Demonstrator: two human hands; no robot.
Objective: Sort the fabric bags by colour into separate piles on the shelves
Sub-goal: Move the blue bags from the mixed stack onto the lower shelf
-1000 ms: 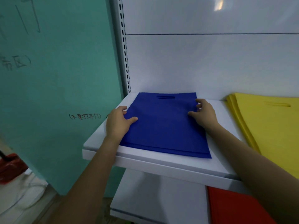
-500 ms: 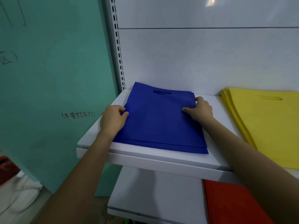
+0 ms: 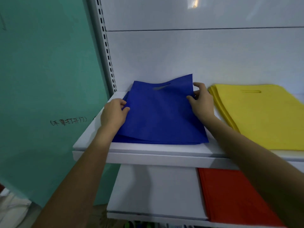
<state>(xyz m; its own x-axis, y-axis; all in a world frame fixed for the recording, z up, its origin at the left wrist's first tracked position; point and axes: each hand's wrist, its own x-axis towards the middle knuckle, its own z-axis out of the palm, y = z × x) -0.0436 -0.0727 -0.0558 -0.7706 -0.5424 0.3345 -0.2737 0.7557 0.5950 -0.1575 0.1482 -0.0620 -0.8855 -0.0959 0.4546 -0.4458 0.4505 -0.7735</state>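
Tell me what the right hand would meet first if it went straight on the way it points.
The right hand points toward the back and slightly left; it pinches the lifted edge of the top blue bag, so that comes first. Beyond that, probably the white back panel, though depth is unclear.

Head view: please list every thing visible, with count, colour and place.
upper shelf: one, white, middle.
lower shelf: one, white, beneath it.
blue bags: one pile, blue, upper shelf, left.
top blue bag: one, blue, on that pile, far edge raised.
yellow bags: one pile, yellow, upper shelf, right.
red bags: one pile, red, lower shelf, right.
wall: one, green, left, with handwriting.
left hand: one, pinches top blue bag's left edge.
right hand: one, grips its right edge.
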